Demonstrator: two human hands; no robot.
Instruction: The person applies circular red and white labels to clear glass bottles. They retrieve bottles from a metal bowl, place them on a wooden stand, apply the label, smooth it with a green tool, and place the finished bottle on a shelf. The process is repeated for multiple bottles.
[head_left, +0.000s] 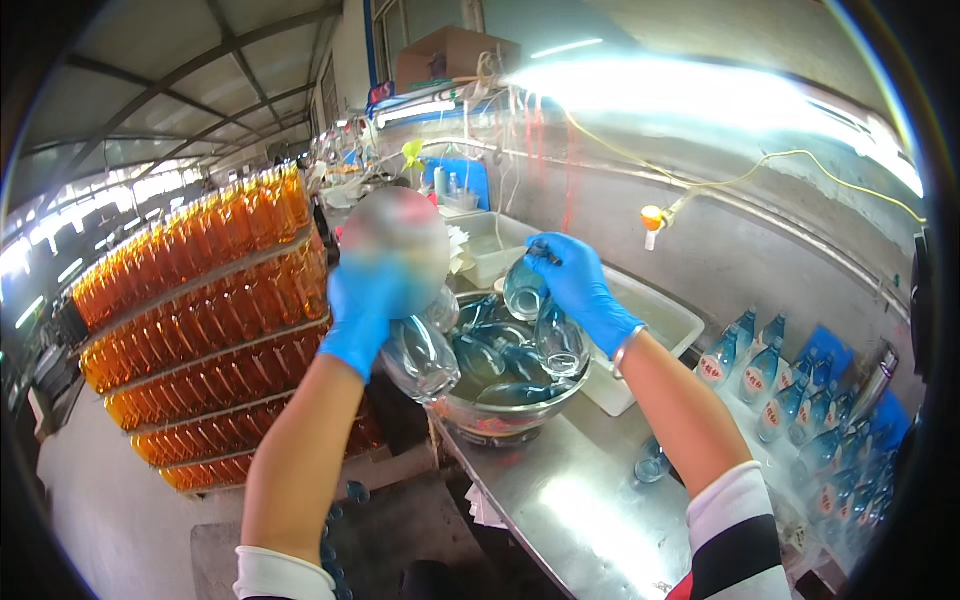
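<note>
Blue-gloved right hand [580,280] is closing its fingers round necks of bluish bottles [523,292]; left hand [362,310] is apparently gripping clear bottles [422,358], fingers blurred, exact hold unclear. Step is probably washing or draining: doing it well is likely meaning firm neck grips, keeping wet glass from knocking, dripping over the basin [515,412]. Held bottles are hanging below both hands, right ones over the basin, left ones by its near-left rim; more bottles [480,355] are lying inside, between and below the hands.
</note>
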